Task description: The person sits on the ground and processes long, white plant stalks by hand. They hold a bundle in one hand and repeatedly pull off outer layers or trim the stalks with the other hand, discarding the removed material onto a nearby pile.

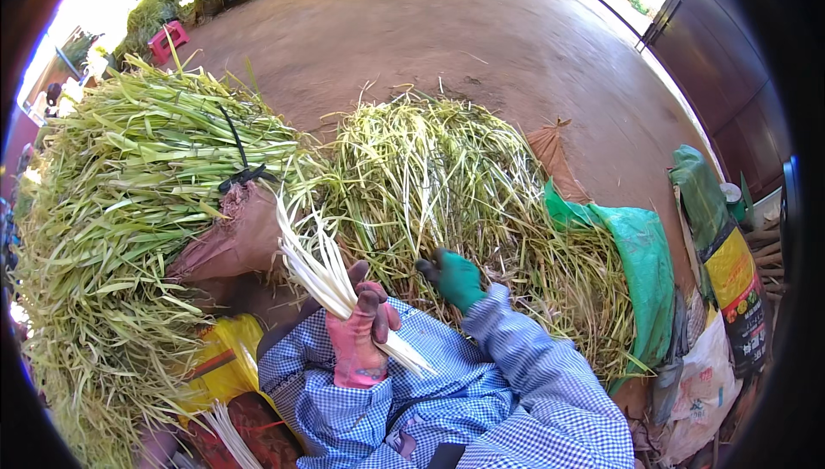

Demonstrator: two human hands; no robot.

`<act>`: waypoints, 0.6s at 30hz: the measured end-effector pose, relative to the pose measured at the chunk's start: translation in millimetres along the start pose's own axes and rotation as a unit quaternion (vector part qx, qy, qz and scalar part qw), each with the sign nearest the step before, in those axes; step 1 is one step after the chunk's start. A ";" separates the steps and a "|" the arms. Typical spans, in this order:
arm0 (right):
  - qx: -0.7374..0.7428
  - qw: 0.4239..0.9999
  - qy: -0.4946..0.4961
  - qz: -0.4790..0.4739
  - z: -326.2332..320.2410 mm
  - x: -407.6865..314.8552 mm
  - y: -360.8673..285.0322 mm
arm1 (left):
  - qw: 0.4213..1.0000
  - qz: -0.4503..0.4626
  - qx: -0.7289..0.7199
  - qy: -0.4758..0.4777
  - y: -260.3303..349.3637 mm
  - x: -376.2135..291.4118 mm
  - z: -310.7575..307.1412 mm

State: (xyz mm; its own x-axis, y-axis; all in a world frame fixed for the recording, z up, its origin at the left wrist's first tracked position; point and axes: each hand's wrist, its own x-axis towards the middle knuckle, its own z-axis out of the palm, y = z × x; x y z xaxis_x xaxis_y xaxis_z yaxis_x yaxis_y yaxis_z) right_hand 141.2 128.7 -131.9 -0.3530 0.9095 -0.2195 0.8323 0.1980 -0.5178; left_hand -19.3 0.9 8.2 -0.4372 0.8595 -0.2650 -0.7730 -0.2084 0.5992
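Observation:
My left hand [364, 337], in a pink glove with dark-stained fingers, grips a bundle of pale white stalks [320, 262]. Their thin, lighter green tips point up and to the left, while the cut-looking white ends stick out below the fist over my lap. My right hand [456, 280] wears a green glove with dark fingertips and is at the near edge of a heap of loose green-yellow stalks and leaves [445, 192]. Its thumb and fingertips point left; whether a stalk is between them is too small to tell.
At left rises a large bundle of green leaves [142, 159] with a black tie [245, 175]. White stalks [232, 437] lie by a yellow bag [225, 356]. Green sheeting [638, 269] edges the heap. Printed sacks [735, 288] stand right; a pink stool [167, 40] is farther back.

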 end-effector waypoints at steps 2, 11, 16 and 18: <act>-0.022 0.999 -0.007 0.043 18.3 26.1 -17.2 | 1.000 0.008 0.011 -0.003 0.9 -0.2 -1.0; 0.044 0.985 0.122 -0.111 -8.5 -17.6 28.3 | 0.999 -0.004 0.031 0.006 0.8 0.0 0.3; 0.290 0.899 0.308 -0.117 -16.9 -46.2 95.8 | 1.000 -0.012 0.009 -0.006 0.6 -1.2 -1.6; 0.536 0.765 0.349 0.077 -33.0 -50.1 147.9 | 1.000 -0.012 -0.008 -0.008 0.6 -1.0 -2.6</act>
State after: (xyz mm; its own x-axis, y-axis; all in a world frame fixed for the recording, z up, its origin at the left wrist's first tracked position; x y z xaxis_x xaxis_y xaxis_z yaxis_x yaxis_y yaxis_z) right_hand 296.1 124.4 -170.1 0.3391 0.9397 -0.0443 -0.1193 -0.0038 -0.9928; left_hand -20.5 -1.4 6.9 -0.4110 0.8717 -0.2668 -0.7907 -0.1952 0.5802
